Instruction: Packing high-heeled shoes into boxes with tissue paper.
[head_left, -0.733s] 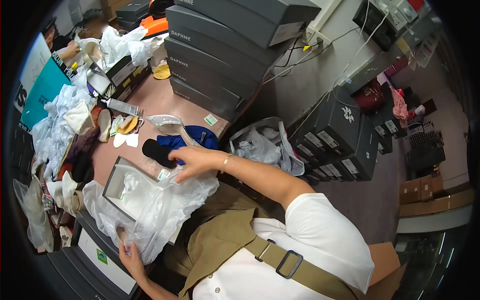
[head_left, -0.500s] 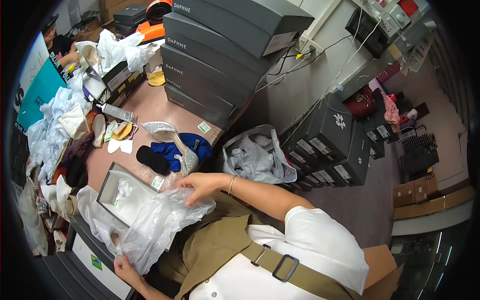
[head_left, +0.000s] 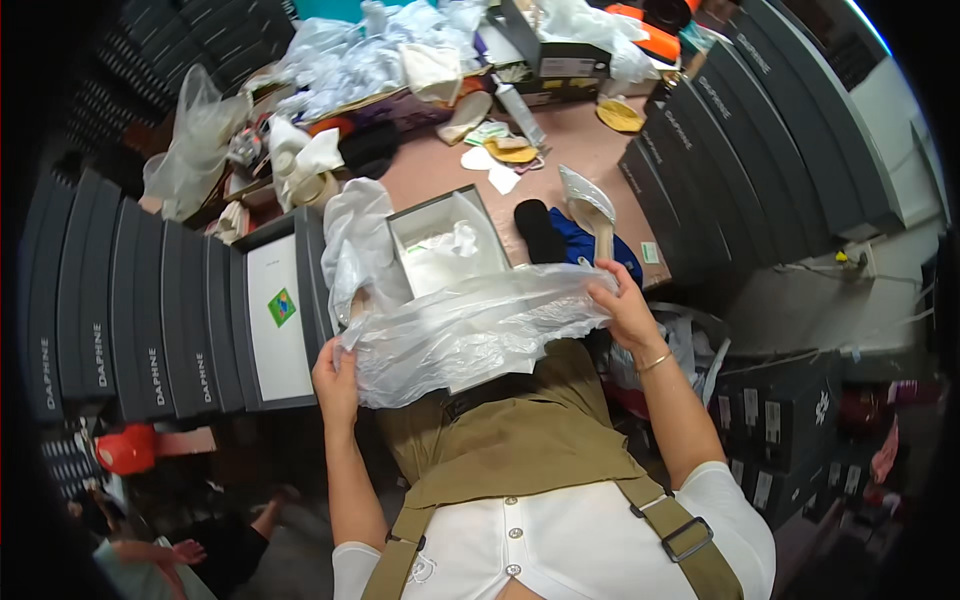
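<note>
Along the desk's point(head_left: 435, 168) near edge, I have the thin white plastic sheet point(head_left: 470, 345) stretched across the front of the open box point(head_left: 428, 220), my left hand point(head_left: 337, 380) and right hand point(head_left: 630, 312) each pinching one end. Tugging harder could tear it; since it overlaps the box, a jerk might drag that too. Near the desk's right corner, the silver shoe point(head_left: 590, 200) lies just beyond my right hand, where a careless sweep could topple it.
</note>
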